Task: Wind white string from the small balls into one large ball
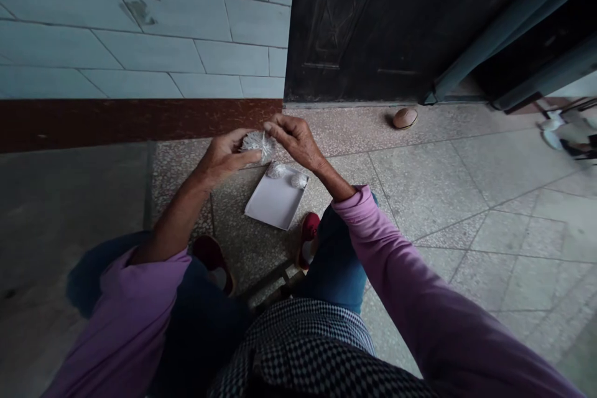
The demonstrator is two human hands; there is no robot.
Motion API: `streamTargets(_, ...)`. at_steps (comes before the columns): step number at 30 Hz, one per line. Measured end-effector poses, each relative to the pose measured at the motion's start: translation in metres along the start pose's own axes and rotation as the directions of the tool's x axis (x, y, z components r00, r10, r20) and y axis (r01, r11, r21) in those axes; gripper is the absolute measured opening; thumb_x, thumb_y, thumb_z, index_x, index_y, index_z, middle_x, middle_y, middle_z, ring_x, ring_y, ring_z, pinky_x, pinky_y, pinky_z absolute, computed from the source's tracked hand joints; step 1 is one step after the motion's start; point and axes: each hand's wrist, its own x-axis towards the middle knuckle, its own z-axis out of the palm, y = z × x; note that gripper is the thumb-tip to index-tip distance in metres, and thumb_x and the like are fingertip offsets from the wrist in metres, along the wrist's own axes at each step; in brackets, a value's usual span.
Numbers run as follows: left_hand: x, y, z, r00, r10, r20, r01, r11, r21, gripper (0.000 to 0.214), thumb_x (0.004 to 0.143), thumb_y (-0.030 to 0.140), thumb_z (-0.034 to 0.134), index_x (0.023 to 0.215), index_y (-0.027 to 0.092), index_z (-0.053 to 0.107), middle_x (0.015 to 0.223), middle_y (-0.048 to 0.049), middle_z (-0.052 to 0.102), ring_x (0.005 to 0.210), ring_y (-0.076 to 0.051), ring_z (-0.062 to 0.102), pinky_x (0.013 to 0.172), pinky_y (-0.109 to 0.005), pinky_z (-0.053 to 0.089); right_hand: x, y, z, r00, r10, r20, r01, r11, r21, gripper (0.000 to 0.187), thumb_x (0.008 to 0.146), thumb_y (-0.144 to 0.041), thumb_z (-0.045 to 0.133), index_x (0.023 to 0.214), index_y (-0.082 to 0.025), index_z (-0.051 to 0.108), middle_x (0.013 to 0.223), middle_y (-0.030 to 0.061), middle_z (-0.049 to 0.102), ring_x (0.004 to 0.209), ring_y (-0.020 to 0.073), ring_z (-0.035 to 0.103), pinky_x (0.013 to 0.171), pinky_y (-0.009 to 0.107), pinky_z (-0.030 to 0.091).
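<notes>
At the lap, nearest: checked cloth [303,329], knees spread. Next out, red shoes [309,226] on the speckled floor [420,180]. Between and just beyond them, a shallow white tray [275,199], set askew. Two silvery balls [276,170] sit inside, one at its far-left corner, the other at its far-right corner; the near edge is bare.

Past the tray's far-left corner, held above the floor: a silvery stringy bundle [253,139]. Left hand [226,157] closed on it, thumb on the near side, fingers behind. Right hand [297,140] in a narrow pinch, thumb and forefinger apparently on a pale strand [263,142] crossing the bundle.

Risk (judged): a hard pull by the right could snap or tangle the strand; a slack left grip could let the bundle twist or drop onto the tray's far edge.

Orientation: nearly round; long axis, if any, runs left to right, the strand crossing it near to far. No distinct tip, so cannot tell which way it points.

Farther: a domed brownish object [405,118] on the floor by the dark door [373,31]; tiled wall [140,43] to its left.
</notes>
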Motion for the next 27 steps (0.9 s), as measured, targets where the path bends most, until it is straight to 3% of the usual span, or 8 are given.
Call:
streamTargets(3, -0.010, 0.007, 0.003, 0.991, -0.006, 0.132, 0.015, 0.997, -0.069, 0.060, 0.081, 0.052, 0.116, 0.119, 0.015, 0.089, 0.120, -0.0103, 0.092, 0.108, -0.029, 0.082, 0.094, -0.034, 0.067, 0.002, 0.003, -0.004, 0.998, 0.027, -0.050, -0.026, 1.000, 0.011, 0.071, 0.128, -0.075, 0.086, 0.080, -0.028, 0.064, 0.080, 0.0016, 0.056, 0.086, 0.0232, 0.053, 0.086, 0.038, 0.053)
streamTargets(7, -0.014, 0.006, -0.001, 0.989, 0.006, 0.148, 0.025, 0.977, -0.210, 0.066, 0.081, 0.065, 0.117, 0.116, 0.019, 0.088, 0.116, -0.0119, 0.089, 0.087, -0.024, 0.079, 0.068, -0.030, 0.065, 0.004, 0.009, 0.002, 0.997, 0.059, -0.055, -0.057, 0.998, 0.038, 0.075, 0.129, -0.072, 0.086, 0.077, -0.030, 0.053, 0.079, -0.0011, 0.047, 0.084, 0.0215, 0.046, 0.081, 0.036, 0.048)
streamTargets(11, -0.006, -0.002, -0.007, 0.996, 0.090, -0.021, -0.092, 0.938, -0.333, 0.066, 0.077, 0.058, 0.119, 0.122, 0.026, 0.084, 0.125, -0.0112, 0.088, 0.098, -0.028, 0.084, 0.068, -0.030, 0.067, 0.004, 0.014, 0.016, 0.997, 0.078, 0.000, -0.078, 0.997, 0.011, 0.073, 0.134, -0.074, 0.075, 0.081, -0.029, 0.053, 0.080, -0.0019, 0.048, 0.085, 0.0210, 0.049, 0.085, 0.035, 0.050)
streamTargets(14, 0.004, -0.009, -0.013, 0.972, 0.157, -0.175, -0.212, 0.906, -0.366, 0.071, 0.070, 0.046, 0.120, 0.124, 0.031, 0.078, 0.136, -0.0091, 0.087, 0.111, -0.031, 0.083, 0.074, -0.032, 0.068, -0.002, 0.018, 0.030, 0.991, 0.070, 0.111, -0.065, 0.997, -0.051, 0.069, 0.136, -0.077, 0.067, 0.087, -0.027, 0.061, 0.082, -0.0014, 0.055, 0.087, 0.0218, 0.056, 0.093, 0.036, 0.053)
streamTargets(17, 0.012, -0.019, -0.019, 0.943, 0.184, -0.278, -0.275, 0.900, -0.337, 0.080, 0.066, 0.042, 0.123, 0.126, 0.032, 0.071, 0.132, -0.0061, 0.084, 0.114, -0.030, 0.078, 0.077, -0.034, 0.067, -0.011, 0.023, 0.044, 0.970, 0.058, 0.235, -0.033, 0.994, -0.107, 0.066, 0.135, -0.077, 0.064, 0.092, -0.027, 0.064, 0.088, 0.0008, 0.063, 0.092, 0.0238, 0.063, 0.100, 0.038, 0.054)
streamTargets(21, 0.020, -0.032, -0.023, 0.901, 0.235, -0.366, -0.310, 0.937, -0.160, 0.085, 0.063, 0.049, 0.125, 0.123, 0.030, 0.067, 0.116, -0.0028, 0.081, 0.105, -0.026, 0.074, 0.084, -0.038, 0.064, -0.018, 0.027, 0.048, 0.940, 0.033, 0.339, 0.009, 0.993, -0.120, 0.062, 0.137, -0.075, 0.058, 0.096, -0.028, 0.063, 0.095, 0.0040, 0.070, 0.096, 0.0260, 0.068, 0.103, 0.040, 0.056)
streamTargets(24, 0.024, -0.038, -0.022, 0.918, 0.255, -0.303, -0.279, 0.959, -0.038, 0.082, 0.063, 0.047, 0.121, 0.120, 0.028, 0.066, 0.110, -0.0022, 0.081, 0.101, -0.025, 0.075, 0.089, -0.038, 0.062, -0.014, 0.027, 0.037, 0.947, 0.007, 0.322, 0.036, 0.991, -0.127, 0.063, 0.137, -0.076, 0.058, 0.098, -0.027, 0.065, 0.096, 0.0050, 0.073, 0.097, 0.0260, 0.067, 0.103, 0.039, 0.058)
streamTargets(27, 0.021, -0.034, -0.018, 0.963, 0.195, -0.185, -0.200, 0.980, -0.008, 0.081, 0.059, 0.043, 0.120, 0.117, 0.027, 0.066, 0.106, -0.0022, 0.082, 0.095, -0.024, 0.076, 0.084, -0.035, 0.061, -0.009, 0.024, 0.020, 0.971, -0.027, 0.236, 0.056, 0.991, -0.121, 0.063, 0.137, -0.074, 0.063, 0.096, -0.026, 0.066, 0.095, 0.0045, 0.072, 0.095, 0.0247, 0.065, 0.099, 0.038, 0.057)
